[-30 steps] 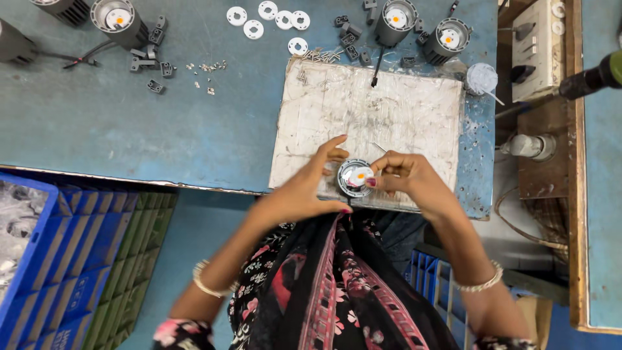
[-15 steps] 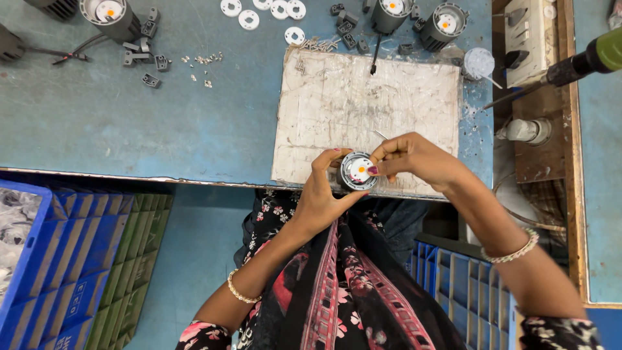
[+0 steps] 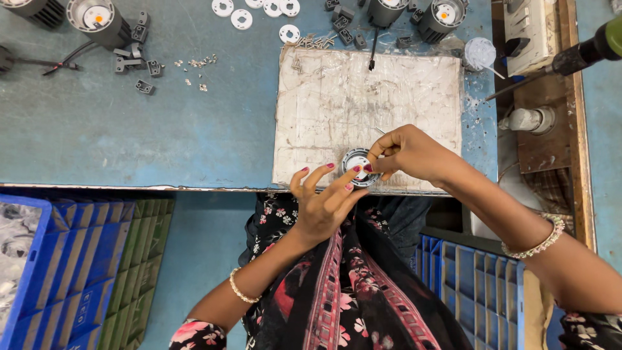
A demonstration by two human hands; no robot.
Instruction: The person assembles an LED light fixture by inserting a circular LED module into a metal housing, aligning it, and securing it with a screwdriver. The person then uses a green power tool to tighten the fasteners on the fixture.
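table (image 3: 162,129) blue | board (image 3: 369,104) white | crate (image 3: 65,272) blue | washers (image 3: 241,18) white
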